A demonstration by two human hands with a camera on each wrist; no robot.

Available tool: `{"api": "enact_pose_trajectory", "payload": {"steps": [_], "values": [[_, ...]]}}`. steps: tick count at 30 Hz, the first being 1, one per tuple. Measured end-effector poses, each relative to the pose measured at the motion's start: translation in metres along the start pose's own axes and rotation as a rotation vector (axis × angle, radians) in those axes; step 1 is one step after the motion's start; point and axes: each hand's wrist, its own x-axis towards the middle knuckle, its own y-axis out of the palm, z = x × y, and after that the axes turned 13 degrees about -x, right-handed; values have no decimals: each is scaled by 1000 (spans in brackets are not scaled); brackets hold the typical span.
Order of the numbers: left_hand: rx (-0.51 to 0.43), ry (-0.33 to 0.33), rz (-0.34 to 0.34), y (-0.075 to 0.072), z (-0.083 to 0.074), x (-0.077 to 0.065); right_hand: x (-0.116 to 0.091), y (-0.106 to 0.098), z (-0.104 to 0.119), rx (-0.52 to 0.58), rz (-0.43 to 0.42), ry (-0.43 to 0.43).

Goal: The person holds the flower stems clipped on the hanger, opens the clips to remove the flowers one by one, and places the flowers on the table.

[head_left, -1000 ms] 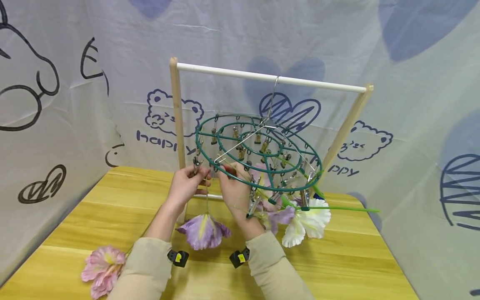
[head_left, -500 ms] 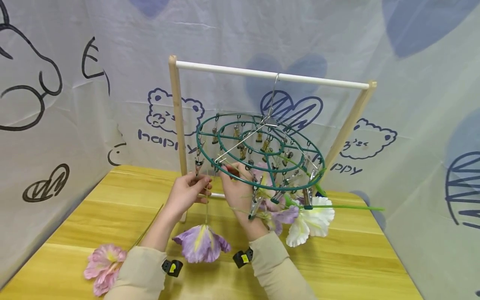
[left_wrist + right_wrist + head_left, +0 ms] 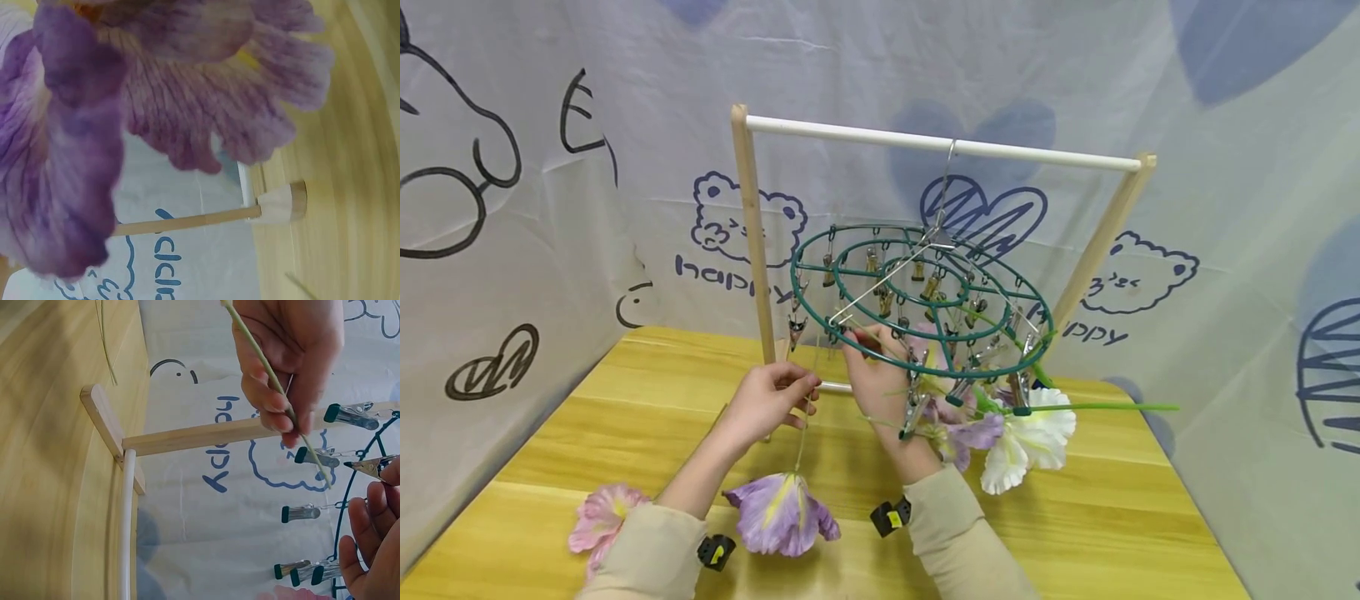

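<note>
My left hand [image 3: 773, 400] pinches the thin stem [image 3: 270, 372] of an artificial purple flower [image 3: 784, 514], whose bloom hangs downward over the table. That bloom fills the upper left of the left wrist view. Under the near left rim of a green round clip hanger [image 3: 985, 372] is my right hand [image 3: 876, 367]. In the right wrist view its fingers pinch a metal clip [image 3: 370, 467] with a green tip. The stem's free end points up beside another hanging clip [image 3: 317, 456]. White and purple flowers [image 3: 1033, 437] hang upside down at the hanger's right side.
A wooden stand with a white bar [image 3: 850, 135] carries the hanger by its hook. A pink flower [image 3: 601, 521] lies at the left on the wooden table [image 3: 1112, 533], partly behind my left sleeve. Printed cloth [image 3: 647, 100] surrounds the table.
My left hand has moved down and slightly left with the purple flower, away from the hanger's left clip. My right hand stays at the near rim.
</note>
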Motion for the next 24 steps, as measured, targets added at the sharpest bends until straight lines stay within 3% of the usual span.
{"api": "enact_pose_trajectory", "payload": {"steps": [10, 17, 24], "values": [[130, -21, 109, -8, 5, -9, -2, -3, -1, -23, -15, -20], [207, -92, 170, -17, 19, -17, -3, -5, -1, -5, -2, -13], [196, -204, 220, -27, 33, -23, -3, -4, -1, 3, -6, -23]]}}
